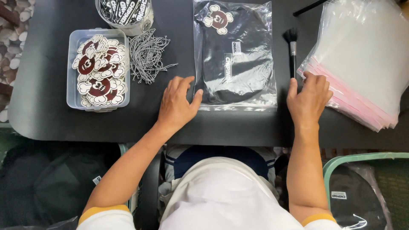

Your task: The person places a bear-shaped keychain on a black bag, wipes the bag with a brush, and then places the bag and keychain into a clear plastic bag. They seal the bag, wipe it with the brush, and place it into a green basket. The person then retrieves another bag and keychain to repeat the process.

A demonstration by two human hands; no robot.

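Observation:
A clear plastic bag holding a folded black garment (233, 55) with a red and white patch lies in the middle of the black table (42, 106). My left hand (178, 104) rests flat beside the bag's lower left corner, fingers spread, thumb touching its edge. My right hand (308, 97) sits at the bag's right side, fingertips on the near corner of a stack of empty clear bags with pink strips (362, 64). A small black brush (292, 51) lies just above my right hand, between the packed bag and the stack.
A clear tub of red and white patches (99, 68) stands at the left, with a pile of ball chains (147, 55) beside it. A round container (126, 15) sits at the back. Green-rimmed baskets with dark items (362, 187) flank my lap.

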